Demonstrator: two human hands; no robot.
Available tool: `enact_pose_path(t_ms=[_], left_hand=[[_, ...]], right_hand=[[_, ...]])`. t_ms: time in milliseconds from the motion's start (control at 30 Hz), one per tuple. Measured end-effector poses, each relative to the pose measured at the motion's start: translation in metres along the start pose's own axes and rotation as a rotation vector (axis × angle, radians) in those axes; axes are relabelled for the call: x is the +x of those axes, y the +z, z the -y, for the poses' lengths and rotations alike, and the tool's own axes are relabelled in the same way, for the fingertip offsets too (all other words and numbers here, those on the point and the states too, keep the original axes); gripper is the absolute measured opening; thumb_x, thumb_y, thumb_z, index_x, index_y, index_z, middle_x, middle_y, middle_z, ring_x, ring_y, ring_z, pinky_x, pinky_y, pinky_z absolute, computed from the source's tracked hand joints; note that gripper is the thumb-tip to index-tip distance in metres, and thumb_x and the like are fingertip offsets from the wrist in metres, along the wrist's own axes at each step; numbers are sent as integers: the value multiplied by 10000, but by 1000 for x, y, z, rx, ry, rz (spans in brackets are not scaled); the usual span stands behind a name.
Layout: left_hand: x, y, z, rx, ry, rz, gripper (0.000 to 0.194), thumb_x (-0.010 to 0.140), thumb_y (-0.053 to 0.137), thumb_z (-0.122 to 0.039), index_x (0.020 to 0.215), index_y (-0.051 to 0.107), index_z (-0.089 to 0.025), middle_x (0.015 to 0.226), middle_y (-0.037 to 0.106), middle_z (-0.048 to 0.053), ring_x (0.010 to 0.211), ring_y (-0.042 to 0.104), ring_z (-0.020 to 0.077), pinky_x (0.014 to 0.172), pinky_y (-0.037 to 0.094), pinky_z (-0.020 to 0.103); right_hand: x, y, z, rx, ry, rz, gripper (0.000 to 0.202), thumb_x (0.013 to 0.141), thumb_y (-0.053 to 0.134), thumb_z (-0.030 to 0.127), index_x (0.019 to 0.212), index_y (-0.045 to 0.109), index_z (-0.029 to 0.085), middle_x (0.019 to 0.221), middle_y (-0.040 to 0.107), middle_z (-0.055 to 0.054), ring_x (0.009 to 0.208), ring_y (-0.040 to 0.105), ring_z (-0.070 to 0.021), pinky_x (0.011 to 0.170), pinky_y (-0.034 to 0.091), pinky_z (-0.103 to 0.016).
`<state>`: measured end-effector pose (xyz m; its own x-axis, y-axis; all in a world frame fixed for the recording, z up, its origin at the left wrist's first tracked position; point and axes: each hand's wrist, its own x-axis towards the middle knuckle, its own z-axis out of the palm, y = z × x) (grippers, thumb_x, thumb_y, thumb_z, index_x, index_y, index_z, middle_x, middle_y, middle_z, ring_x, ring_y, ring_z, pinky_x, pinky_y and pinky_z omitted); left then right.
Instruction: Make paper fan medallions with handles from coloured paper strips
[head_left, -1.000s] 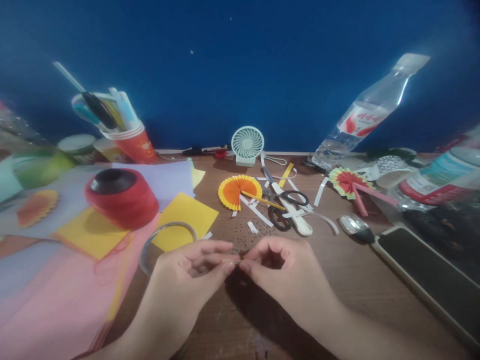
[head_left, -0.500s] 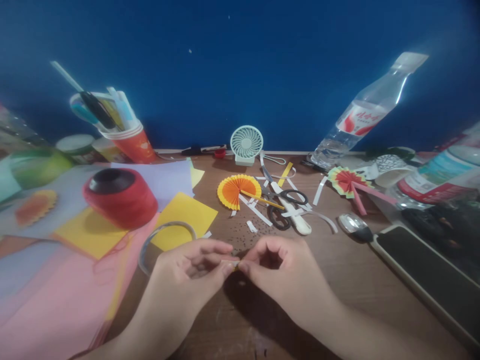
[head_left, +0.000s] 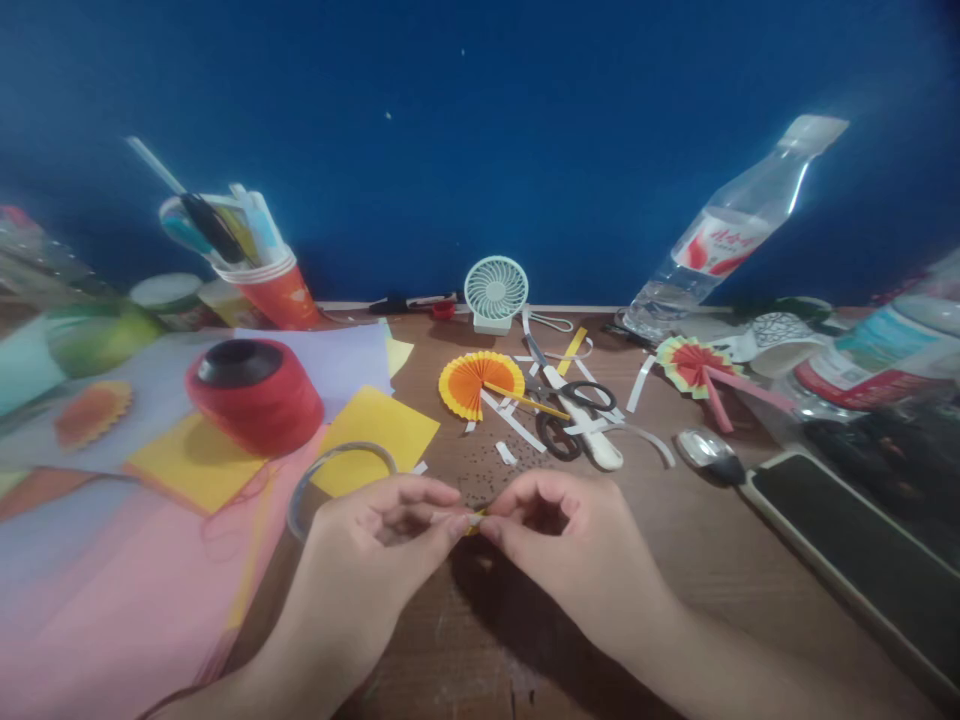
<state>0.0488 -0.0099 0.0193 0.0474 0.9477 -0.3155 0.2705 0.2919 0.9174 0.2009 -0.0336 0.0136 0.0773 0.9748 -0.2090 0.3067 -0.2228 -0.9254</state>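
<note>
A small yellow and white paper piece (head_left: 475, 522) is pinched between the fingertips of both hands, low in the middle of the view. My left hand (head_left: 382, 550) grips its left end between thumb and fingers. On its right end, the thumb and forefinger of my right hand (head_left: 574, 550) are closed. Most of the piece is hidden by the fingers. Beyond the hands lie an orange and yellow pleated paper fan (head_left: 469, 384), black-handled scissors (head_left: 556, 436), a white-handled knife (head_left: 601, 447) and white paper strips (head_left: 640, 384).
Yellow paper (head_left: 390, 425), a red thread spool (head_left: 262, 410) and a tape ring (head_left: 295, 505) are at left. A small fan (head_left: 496, 290) stands behind; a bottle (head_left: 720, 240), a red pleated fan (head_left: 694, 366) and a phone (head_left: 855, 550) are at right.
The view has shifted slightly, moving the left-side objects a little rightward. Between the fingertips, slightly more of the yellow on the small piece shows. Both hands keep their pinch.
</note>
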Motion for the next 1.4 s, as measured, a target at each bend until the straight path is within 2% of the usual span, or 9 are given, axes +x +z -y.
enact_pose_path(t_ms=[200,433,633,833,1033,1133,1400], left_hand=[[-1,2,0,-67,-25,-41,134,561,697,-226,649,620,-161,527,656,-15,510,603,104,500,451,152],[0,1,1,-39,8,-12,138,578,688,-224,673,610,-161,535,646,-16,525,601,98,506,454,142],[-3,0,1,-51,71,59,226,588,687,-234,800,635,-173,711,703,27,680,659,163,620,531,209],[-1,-1,1,32,0,93,222,609,684,-276,817,664,-201,717,721,16,731,674,193,670,545,229],[0,-2,-4,-66,-46,32,215,625,666,-256,832,665,-200,723,724,5,694,678,180,666,550,228],[0,-2,-4,-98,-68,25,207,623,669,-242,823,666,-188,729,724,14,694,679,182,662,554,227],[1,1,1,-150,-105,14,224,609,686,-240,820,650,-174,710,723,17,684,678,169,638,552,196]], right_hand=[[2,-1,1,6,-1,11,95,654,614,238,578,600,183,534,598,20,506,525,-97,449,389,-179],[1,-1,0,-17,5,25,99,655,599,234,571,594,181,513,564,27,487,485,-89,438,366,-179],[-2,1,3,0,14,35,101,656,589,226,568,599,177,492,565,28,472,485,-86,424,360,-169],[-2,2,2,-2,-19,36,87,661,586,214,584,615,186,493,582,34,472,500,-86,424,367,-163],[-1,3,2,69,-22,-2,52,663,576,183,681,623,197,573,633,19,535,573,-115,483,431,-194],[0,1,1,65,-3,-32,57,653,581,163,697,575,198,545,610,30,516,569,-121,469,423,-202],[1,0,-3,78,-50,-15,83,681,578,182,740,525,205,561,572,43,529,559,-116,470,411,-202]])
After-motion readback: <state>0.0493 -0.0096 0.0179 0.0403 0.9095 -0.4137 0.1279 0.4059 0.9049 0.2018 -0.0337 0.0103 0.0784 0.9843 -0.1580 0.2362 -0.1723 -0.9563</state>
